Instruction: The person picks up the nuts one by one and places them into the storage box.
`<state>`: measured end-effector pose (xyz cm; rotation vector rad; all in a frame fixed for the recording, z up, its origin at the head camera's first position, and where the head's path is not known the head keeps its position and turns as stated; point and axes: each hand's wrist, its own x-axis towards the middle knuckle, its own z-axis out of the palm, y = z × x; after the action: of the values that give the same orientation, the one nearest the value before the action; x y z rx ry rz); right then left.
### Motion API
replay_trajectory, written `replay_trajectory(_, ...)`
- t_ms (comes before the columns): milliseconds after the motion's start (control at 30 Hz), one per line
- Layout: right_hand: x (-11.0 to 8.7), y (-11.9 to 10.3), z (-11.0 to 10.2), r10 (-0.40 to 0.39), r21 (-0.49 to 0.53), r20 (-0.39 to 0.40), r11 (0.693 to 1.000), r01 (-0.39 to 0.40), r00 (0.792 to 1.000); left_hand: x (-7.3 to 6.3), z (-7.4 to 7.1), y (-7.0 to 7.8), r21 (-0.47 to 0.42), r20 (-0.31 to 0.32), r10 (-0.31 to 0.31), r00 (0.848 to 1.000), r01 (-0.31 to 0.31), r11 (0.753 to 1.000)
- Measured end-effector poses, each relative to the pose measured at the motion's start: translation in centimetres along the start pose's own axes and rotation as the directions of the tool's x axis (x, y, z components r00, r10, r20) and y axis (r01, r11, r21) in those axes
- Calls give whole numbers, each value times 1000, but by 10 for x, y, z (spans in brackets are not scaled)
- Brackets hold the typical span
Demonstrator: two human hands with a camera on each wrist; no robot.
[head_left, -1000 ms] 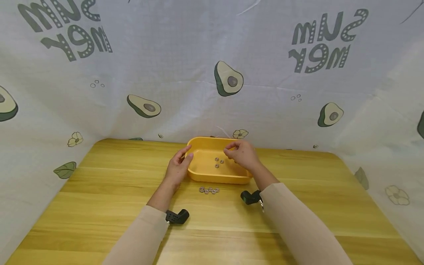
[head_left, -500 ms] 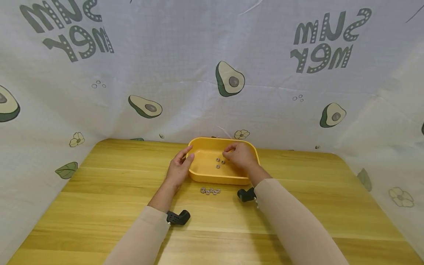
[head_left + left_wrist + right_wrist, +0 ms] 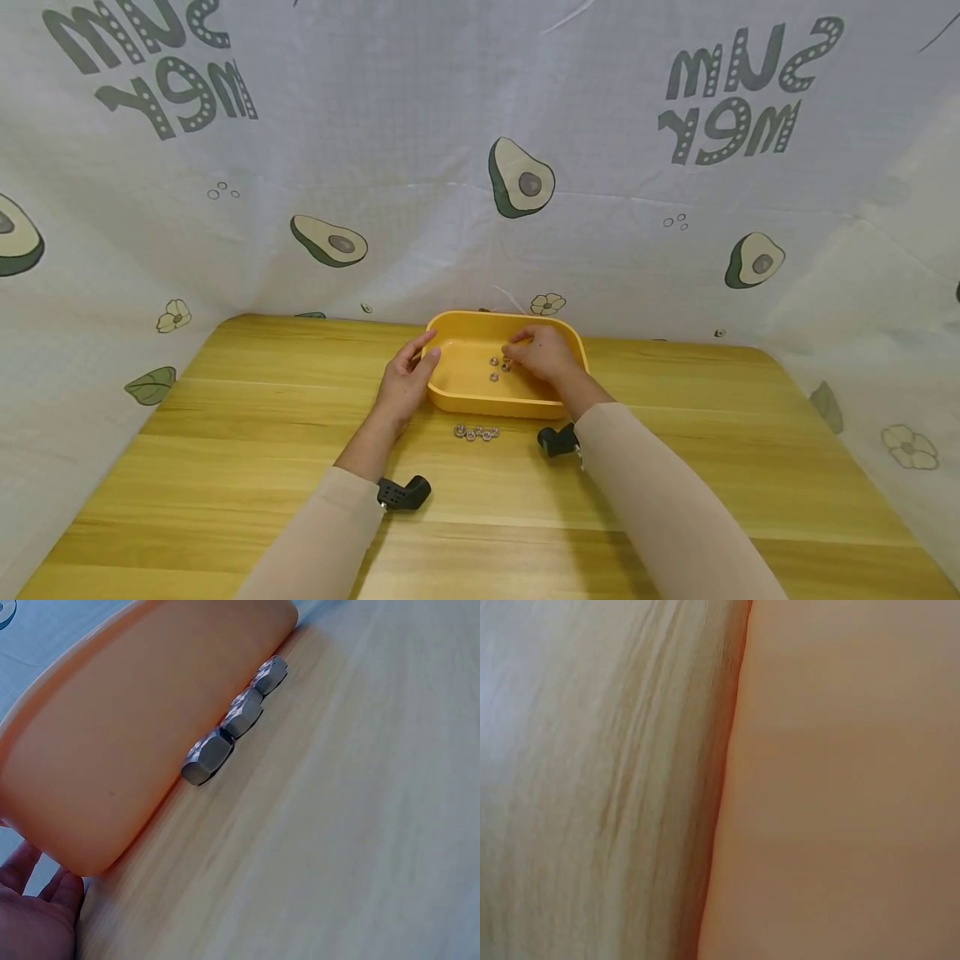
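A yellow tray (image 3: 498, 406) stands at the back of the table. My left hand (image 3: 402, 383) holds its left end, the thumb over the rim; in the left wrist view that hand (image 3: 37, 922) shows at the tray's corner. Inside the tray lie several hex nuts (image 3: 494, 377). My right hand (image 3: 547, 353) reaches in over the right side, thumb and index fingertips close together. One nut (image 3: 507, 358) sits right below those fingertips; whether they still pinch it I cannot tell. The right wrist view shows the tray's outer wall (image 3: 840, 780) and no fingers.
Several more hex nuts (image 3: 486, 435) lie in a small cluster on the wooden table (image 3: 262, 467), just in front of the tray. The left wrist view shows these nuts (image 3: 208, 756) close to the tray wall. A printed cloth (image 3: 420, 233) hangs behind the table.
My right hand has moved down and slightly left into the tray. A further nut now shows inside, beneath its fingertips. My left hand has stayed on the tray's end.
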<state>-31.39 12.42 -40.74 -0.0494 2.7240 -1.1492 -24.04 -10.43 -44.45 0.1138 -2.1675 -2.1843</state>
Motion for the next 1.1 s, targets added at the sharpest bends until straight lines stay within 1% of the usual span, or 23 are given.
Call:
replay_trajectory(100,0,1,0,3,31,-1,1000,-2,1000,0,0,1,2,-4,-4,1000,4,1000)
replay_trajectory(333,-1,-1,0,19,45,1,999,-19,1000,-1,0,1,-4,-11,-12,1000,12,1000)
replay_trajectory(433,-3,-5,-2,26,80,4,996,-27,1000,0,1,0,-6,-7,-7,1000,7,1000)
replay_trajectory(533,-6,-10,-6,-3,86,-1,996,3,1000,0,1,0,-4,-4,-5,1000,5,1000)
replay_trajectory(667,-14,-19,-11,-56,65,-19,996,57,998,0,0,0,-4,-3,-4,1000,4,1000)
replay_trajectory(800,-23,-27,-15,-91,89,-28,992,93,995,-1,0,0,-11,-1,-1,1000,1,1000)
replay_trajectory(967,-38,-32,-17,-133,115,-26,984,135,991,0,0,0,7,-2,1,1000,-1,1000)
replay_trajectory(1100,-53,-32,-18,-171,143,-33,974,174,985,-1,0,0,9,3,3,1000,-3,1000)
